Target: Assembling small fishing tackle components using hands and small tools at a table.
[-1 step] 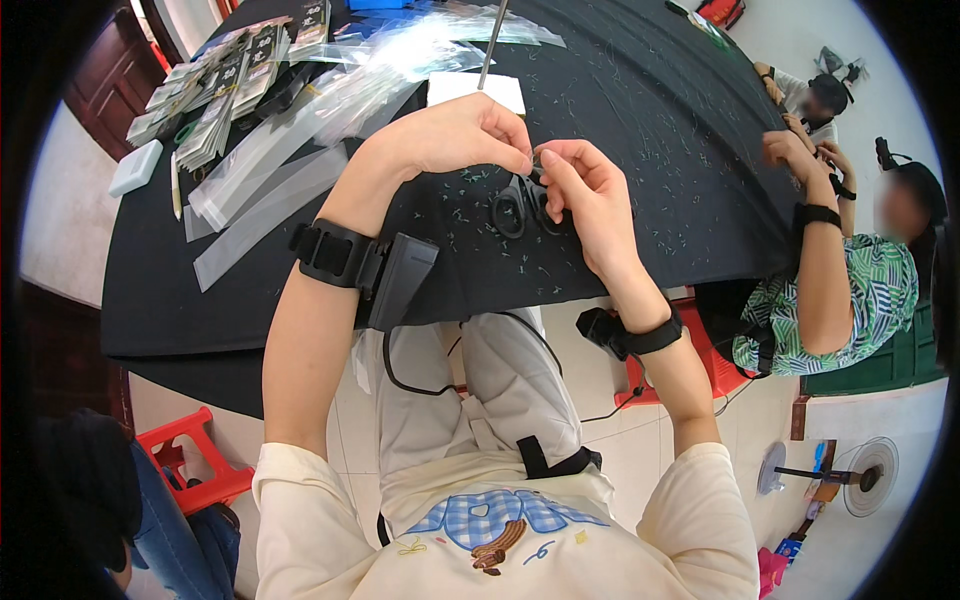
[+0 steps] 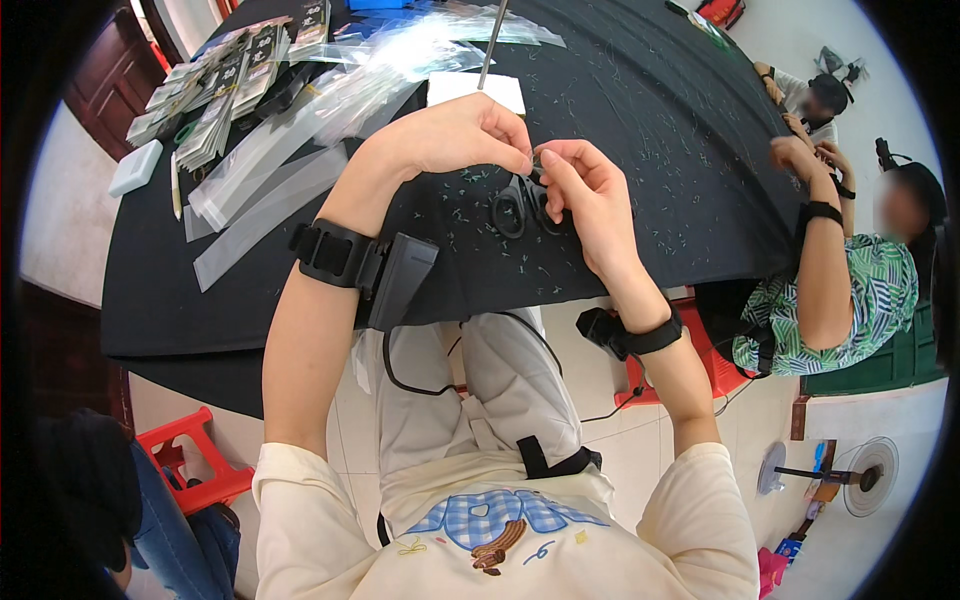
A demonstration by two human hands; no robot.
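Black cloth covers the table, speckled with pale clippings; above it the left hand and right hand meet fingertip to fingertip, both pinched shut on a tiny dark piece too small to identify. Black scissors lie just beneath, loops toward the person, nearer the right hand. Clear sleeves fan out well to the left.

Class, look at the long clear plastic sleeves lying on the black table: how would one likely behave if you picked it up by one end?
The clear plastic sleeves look thin and flat, so one would probably droop, being floppy and light. Their glossy sheen suggests they are slippery, and the overlapping ones might slide apart on the black table.
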